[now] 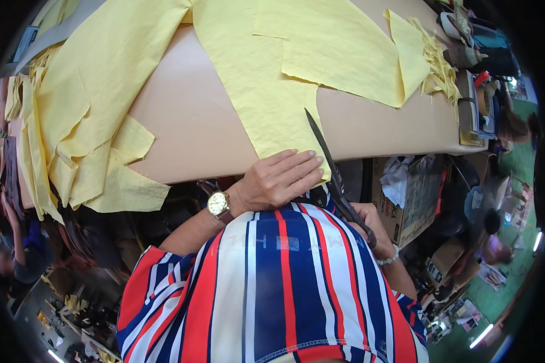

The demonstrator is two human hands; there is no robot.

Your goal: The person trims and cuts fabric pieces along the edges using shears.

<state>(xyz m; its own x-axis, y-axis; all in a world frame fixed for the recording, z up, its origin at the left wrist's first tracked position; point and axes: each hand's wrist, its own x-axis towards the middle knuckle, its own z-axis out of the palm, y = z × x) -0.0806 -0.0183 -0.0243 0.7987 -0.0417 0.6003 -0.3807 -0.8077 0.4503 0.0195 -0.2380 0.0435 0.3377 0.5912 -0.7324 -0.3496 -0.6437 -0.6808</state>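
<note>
A piece of yellow fabric [272, 106] runs down the table to its near edge. My left hand [284, 176] lies flat on the near end of that fabric, fingers stretched out and close together, pointing right. Just right of those fingertips, dark scissors [324, 148] lie along the fabric's right edge with their tip pointing away from me. The handles are in my right hand [368, 222], which is closed around them below the table's edge. Whether the blades are apart is hard to tell.
More yellow fabric pieces [103, 109] drape over the table's left side and hang past its edge. Another yellow piece [345, 57] spreads to the far right, beside a bundle of yellow strips [437, 66]. A cardboard box [419, 193] stands below the table at right. The tan tabletop [184, 115] shows between pieces.
</note>
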